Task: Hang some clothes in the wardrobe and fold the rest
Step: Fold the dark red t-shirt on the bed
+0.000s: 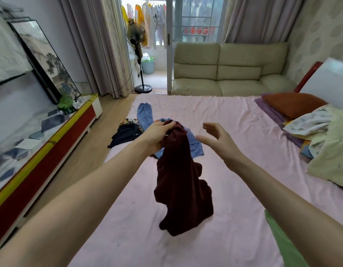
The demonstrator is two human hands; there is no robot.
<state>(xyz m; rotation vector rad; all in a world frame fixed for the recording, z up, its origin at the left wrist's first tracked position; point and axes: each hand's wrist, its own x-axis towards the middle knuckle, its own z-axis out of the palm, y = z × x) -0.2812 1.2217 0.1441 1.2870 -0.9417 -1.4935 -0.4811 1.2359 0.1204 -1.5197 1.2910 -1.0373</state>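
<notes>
1. I held both bare arms stretched forward, forearms converging ahead of me.
2. My left hand (158, 134) was raised, fingers and thumb curled tight in a bunching grip.
3. My right hand (216, 140) hovered just beside it, fingers loosely spread, palm turned leftward, gripping nothing.

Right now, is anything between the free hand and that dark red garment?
Nothing visible. The right hand hangs open just beside the maroon garment, which the left hand holds up above the bed; only air separates them.
</notes>
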